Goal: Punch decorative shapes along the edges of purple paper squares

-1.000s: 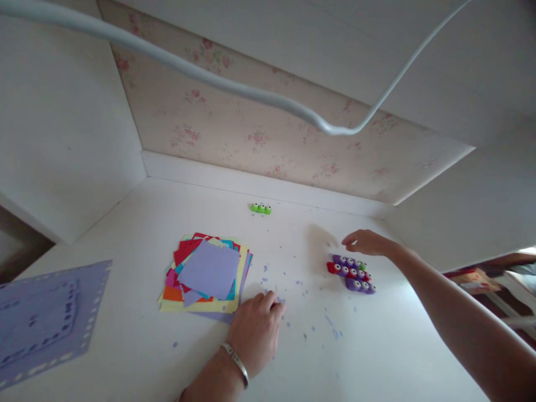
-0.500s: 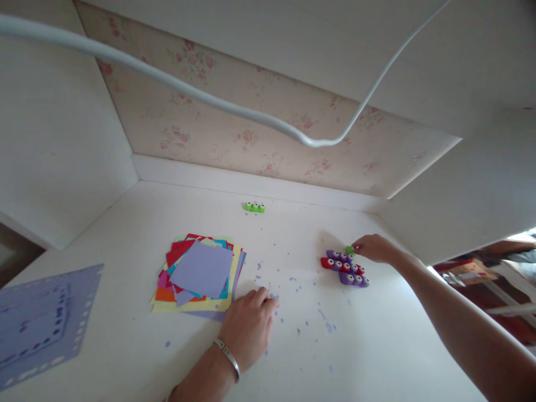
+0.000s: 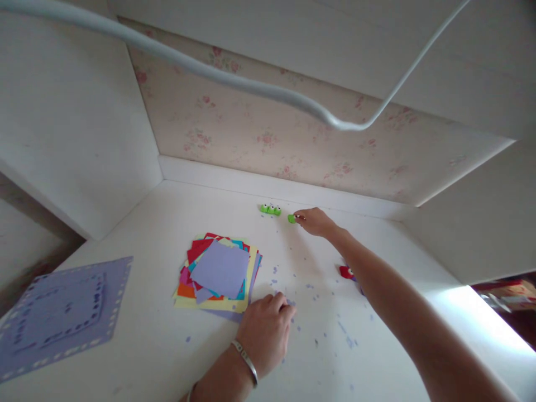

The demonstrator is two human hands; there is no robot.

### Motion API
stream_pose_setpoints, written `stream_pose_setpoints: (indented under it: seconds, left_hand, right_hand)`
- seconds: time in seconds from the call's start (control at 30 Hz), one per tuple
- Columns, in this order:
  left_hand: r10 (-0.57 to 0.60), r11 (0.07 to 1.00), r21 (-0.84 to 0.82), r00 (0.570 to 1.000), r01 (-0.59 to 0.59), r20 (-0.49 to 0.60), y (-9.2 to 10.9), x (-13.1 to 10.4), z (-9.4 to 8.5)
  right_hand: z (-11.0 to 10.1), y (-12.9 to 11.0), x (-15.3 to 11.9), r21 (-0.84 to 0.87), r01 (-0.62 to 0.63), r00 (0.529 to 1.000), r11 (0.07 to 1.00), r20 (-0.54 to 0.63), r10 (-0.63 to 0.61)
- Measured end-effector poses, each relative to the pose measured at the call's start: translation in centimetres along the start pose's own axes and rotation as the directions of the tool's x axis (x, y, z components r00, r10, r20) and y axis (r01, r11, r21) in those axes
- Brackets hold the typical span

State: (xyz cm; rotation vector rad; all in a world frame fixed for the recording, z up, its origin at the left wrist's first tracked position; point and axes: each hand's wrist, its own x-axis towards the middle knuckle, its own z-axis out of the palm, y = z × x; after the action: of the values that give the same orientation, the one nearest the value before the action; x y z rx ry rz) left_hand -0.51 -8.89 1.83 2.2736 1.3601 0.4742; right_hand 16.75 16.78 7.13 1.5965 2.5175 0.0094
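Small green plastic punch [image 3: 291, 219]: pinched in fingertips of right hand [image 3: 315, 221], at white desk [image 3: 377, 357] rear, just right of green three-punch row [image 3: 271, 209]. Left hand [image 3: 267, 333]: loosely curled, holding nothing, resting beside coloured paper stack [image 3: 218, 273].

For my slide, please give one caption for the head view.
Right hand holds a green punch beside three green punches.

Both forearms are bare, with no sleeves in view. The left hand [image 3: 268, 330] carries a thin silver-coloured bangle [image 3: 246, 362] at the wrist. The right hand [image 3: 315, 221] is bare: no ring, watch or glove is worn on it.
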Motion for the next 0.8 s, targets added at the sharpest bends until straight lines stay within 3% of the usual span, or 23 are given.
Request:
stream_pose_setpoints:
  seconds: [0.13,0.33,0.8]
  left_hand:
    - [0.007,1.000,-0.006,1.000,-0.007,-0.013,-0.2,0.0,0.1]
    - [0.015,1.000,-0.004,0.999,-0.016,-0.034,-0.3,0.0,0.2]
    - [0.030,0.999,0.018,0.998,-0.029,-0.048,-0.5,-0.1,0.6]
  right_hand:
    - [0.5,-1.8,2.6,-0.008,-0.011,1.000,1.000,0.000,0.011]
    - [0.9,-2.3,4.7,-0.031,-0.021,1.000,0.999,0.021,0.022]
    - [0.5,-2.7,3.9,-0.018,-0.082,0.996,0.996,-0.033,0.081]
